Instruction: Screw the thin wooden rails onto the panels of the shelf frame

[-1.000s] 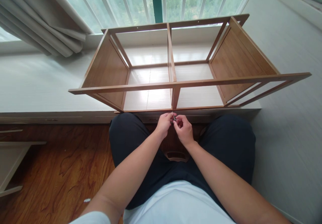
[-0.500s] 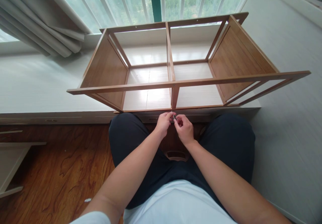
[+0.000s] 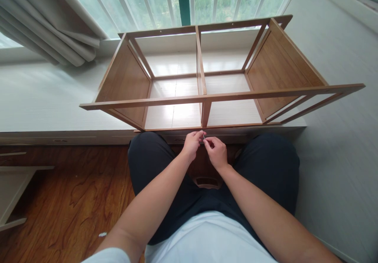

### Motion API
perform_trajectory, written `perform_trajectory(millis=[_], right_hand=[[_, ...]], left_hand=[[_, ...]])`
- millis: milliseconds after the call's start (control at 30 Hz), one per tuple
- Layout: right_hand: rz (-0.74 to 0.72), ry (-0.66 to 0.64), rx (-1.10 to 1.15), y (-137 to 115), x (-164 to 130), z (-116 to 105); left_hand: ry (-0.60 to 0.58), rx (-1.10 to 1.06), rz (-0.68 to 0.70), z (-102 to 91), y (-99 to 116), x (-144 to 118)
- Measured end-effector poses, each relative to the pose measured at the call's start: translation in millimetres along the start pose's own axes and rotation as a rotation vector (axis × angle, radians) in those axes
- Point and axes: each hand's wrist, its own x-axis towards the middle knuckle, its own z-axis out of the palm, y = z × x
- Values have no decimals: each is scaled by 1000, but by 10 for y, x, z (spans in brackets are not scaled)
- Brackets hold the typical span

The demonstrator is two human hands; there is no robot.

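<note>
In the middle of the view, below the frame's near lower rail, my two hands meet. My left hand [image 3: 192, 143] is closed, its thumb and fingers pinched at the upper end of a thin metal rod that looks like a hex key [image 3: 203, 136]. Closed too, my right hand [image 3: 216, 151] pinches the rod's lower end between thumb and forefinger. Fingers cover much of the rod. Just beyond my fingertips stands a brown wooden furniture frame [image 3: 165, 101], with solid end panels and a middle divider. Whether the rod touches the frame cannot be made out.
The frame rests on a white window ledge [image 3: 53, 97] with drawers along its front. A grey curtain [image 3: 56, 23] hangs at the left; a pale wall [image 3: 330, 149] rises at the right. White furniture [image 3: 17, 192] and a white scrap [image 3: 102, 234] are on the wood floor.
My right fingers have shifted slightly around the metal rod, and its angle looks a little different. My left hand keeps nearly the same place; the wooden frame stays put.
</note>
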Motion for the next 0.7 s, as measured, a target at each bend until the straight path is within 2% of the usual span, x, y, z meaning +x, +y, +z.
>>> perform_trajectory(millis=[133,233,500,700], right_hand=[[95,-91,199,-15,15,16],[146,-127,258,-15,15,25],[153,-71,281,-25,7,33],[71,15,162,-31,8,13]], left_hand=[[-3,8,7,1,0,2],[-2,8,6,1,1,1],[-8,25,14,8,6,-27],[-27,36,15,21,7,-46]])
